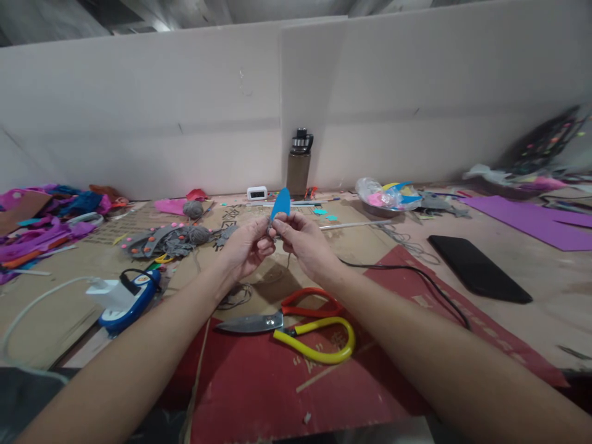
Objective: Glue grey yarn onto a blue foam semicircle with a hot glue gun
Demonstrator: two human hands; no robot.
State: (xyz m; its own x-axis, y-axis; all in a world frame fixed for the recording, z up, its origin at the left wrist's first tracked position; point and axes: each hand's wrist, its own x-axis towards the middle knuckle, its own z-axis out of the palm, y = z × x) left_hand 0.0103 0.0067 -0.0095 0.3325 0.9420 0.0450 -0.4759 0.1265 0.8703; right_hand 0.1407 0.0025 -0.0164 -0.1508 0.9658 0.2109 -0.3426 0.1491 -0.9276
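Note:
Both of my hands meet above the middle of the table. My left hand (247,246) and my right hand (303,239) pinch the lower end of a small blue felt leaf shape (280,204), which stands upright between the fingertips. A thin grey thread (289,258) hangs down from it. Under my forearms lie scissors (296,324) with one red and one yellow handle, on a red paper sheet (259,382).
Grey felt pieces and yarn balls (178,237) lie to the left, with coloured felt scraps (41,216) further left. A brown bottle (300,163), a small white clock (256,193), a bag of scraps (388,194), a black phone (478,268), a purple sheet (531,219) and a blue-white device (129,299) are around.

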